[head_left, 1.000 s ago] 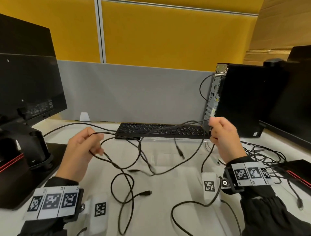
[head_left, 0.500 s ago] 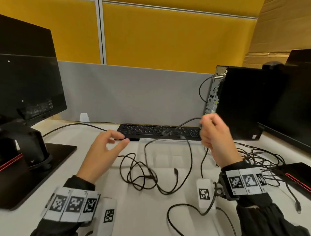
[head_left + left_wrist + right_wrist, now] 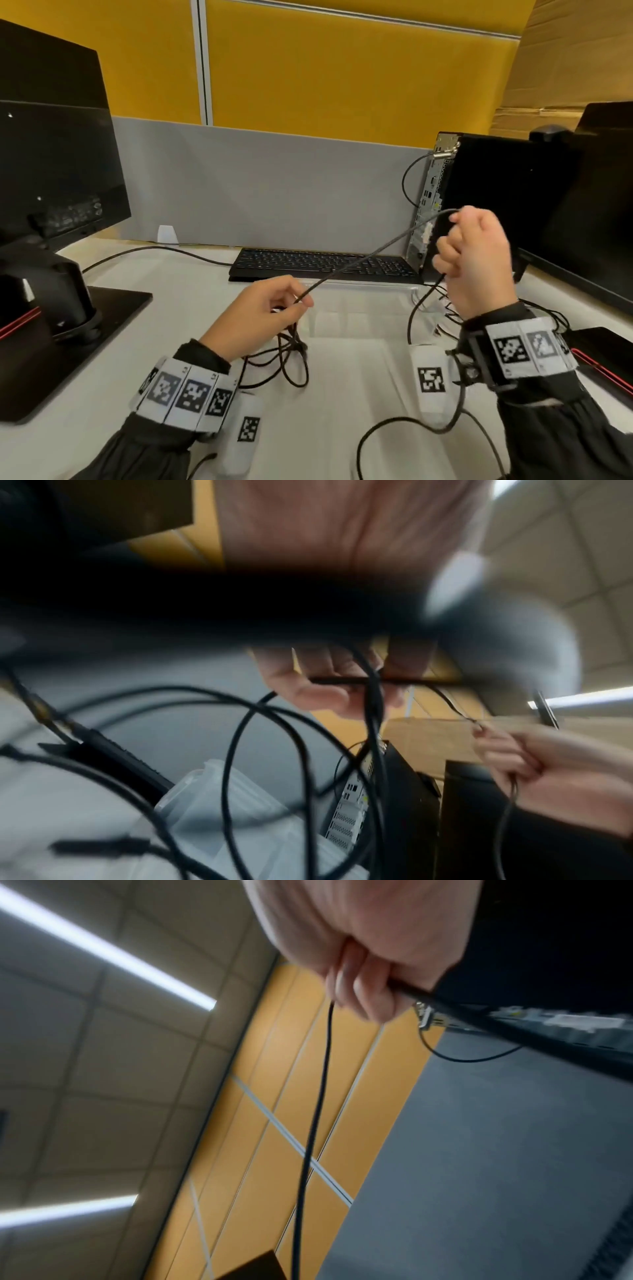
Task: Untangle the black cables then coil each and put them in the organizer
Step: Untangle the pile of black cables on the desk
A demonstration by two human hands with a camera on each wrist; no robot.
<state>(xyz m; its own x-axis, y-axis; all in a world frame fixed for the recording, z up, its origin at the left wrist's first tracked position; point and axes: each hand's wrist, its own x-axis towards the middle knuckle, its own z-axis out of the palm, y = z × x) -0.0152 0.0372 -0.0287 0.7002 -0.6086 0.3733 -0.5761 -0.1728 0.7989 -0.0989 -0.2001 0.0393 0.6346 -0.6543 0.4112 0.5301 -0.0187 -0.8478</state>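
Note:
A black cable (image 3: pixel 363 261) runs taut between my two hands above the desk. My left hand (image 3: pixel 274 308) pinches it low at centre, with tangled black loops (image 3: pixel 291 356) hanging and lying under it. My right hand (image 3: pixel 469 260) is raised in a fist round the cable's other part (image 3: pixel 318 1096), in front of the computer tower. In the left wrist view my left fingers (image 3: pixel 318 691) curl round the cable (image 3: pixel 346 680), and loops (image 3: pixel 267 750) dangle over the clear plastic organizer (image 3: pixel 219 804). The organizer (image 3: pixel 363 308) lies between keyboard and hands.
A black keyboard (image 3: pixel 322 263) lies at the back centre. A monitor (image 3: pixel 51 171) stands left on its base (image 3: pixel 68 342), a computer tower (image 3: pixel 496 198) and second monitor (image 3: pixel 596 212) right. More black cables (image 3: pixel 442 305) pile at the right. A wrist-camera cable (image 3: pixel 411 425) loops near the front.
My left hand, empty and open half a second ago, now pinches the cable. My right hand has risen and pulled the cable taut; the loops have gathered beneath the left hand.

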